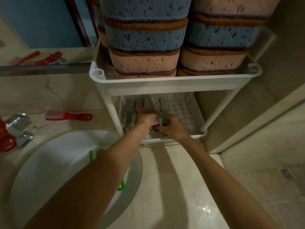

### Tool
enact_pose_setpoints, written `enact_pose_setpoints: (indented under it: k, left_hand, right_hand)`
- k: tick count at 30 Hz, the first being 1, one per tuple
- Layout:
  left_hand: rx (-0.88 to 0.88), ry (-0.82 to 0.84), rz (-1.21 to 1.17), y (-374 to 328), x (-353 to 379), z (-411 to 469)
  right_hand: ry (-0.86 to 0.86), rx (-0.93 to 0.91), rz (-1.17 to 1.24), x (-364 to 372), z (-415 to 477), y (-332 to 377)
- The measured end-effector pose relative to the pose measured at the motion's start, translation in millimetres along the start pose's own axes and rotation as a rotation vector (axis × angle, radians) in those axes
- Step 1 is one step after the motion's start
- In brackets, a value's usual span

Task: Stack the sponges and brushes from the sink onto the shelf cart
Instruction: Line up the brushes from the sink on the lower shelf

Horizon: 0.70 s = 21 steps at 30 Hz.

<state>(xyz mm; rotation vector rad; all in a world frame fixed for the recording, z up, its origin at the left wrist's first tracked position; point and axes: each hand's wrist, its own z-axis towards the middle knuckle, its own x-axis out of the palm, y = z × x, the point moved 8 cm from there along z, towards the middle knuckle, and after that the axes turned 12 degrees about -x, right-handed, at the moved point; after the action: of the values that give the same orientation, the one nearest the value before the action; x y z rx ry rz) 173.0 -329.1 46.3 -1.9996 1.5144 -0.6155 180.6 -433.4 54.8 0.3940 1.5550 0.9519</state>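
Observation:
A white shelf cart (175,83) stands beside the round white sink (54,159). Its top shelf holds tall stacks of blue and pink sponges (145,40). On the lower perforated shelf (186,113) lie several green scrub brushes (132,106) side by side. Both hands reach into that lower shelf. My left hand (146,119) and my right hand (173,128) together grip the handle of one green brush (156,104), whose bristle head points away from me. A green brush handle (121,185) shows in the sink, mostly hidden by my left forearm.
A red-handled brush (67,115) lies on the marble counter left of the cart. A chrome tap (19,128) with red parts is at the far left. A mirror above reflects red brushes (47,59). Tiled floor with a drain (285,173) lies to the right.

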Motion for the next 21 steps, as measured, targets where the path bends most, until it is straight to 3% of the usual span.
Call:
enact_pose_setpoints:
  k: [3,5,9,11,16,21]
  left_hand:
    - [0.003,0.025,0.039,-2.0,8.2,-5.4]
    - [0.061,-0.044,0.134,-6.5,2.5,1.0]
    - [0.288,-0.282,0.683,-15.4,-6.9,-3.0]
    - [0.390,-0.247,0.845,-9.7,-2.9,-5.9]
    - [0.444,-0.088,1.110,18.9,0.1,0.1]
    - [0.475,-0.011,1.202,28.6,1.2,8.1]
  right_hand:
    - [-0.060,0.070,-0.052,-8.9,-0.5,-11.9]
    - [-0.117,0.148,-0.071,-16.1,0.1,-24.7]
    - [-0.143,0.256,-0.164,-24.3,2.2,-46.2]
    - [-0.138,0.268,-0.219,-24.6,4.9,-54.5]
    - [-0.082,0.289,-0.325,-10.5,15.0,-66.3]
    - [-0.084,0.287,-0.358,-7.1,22.9,-66.3]
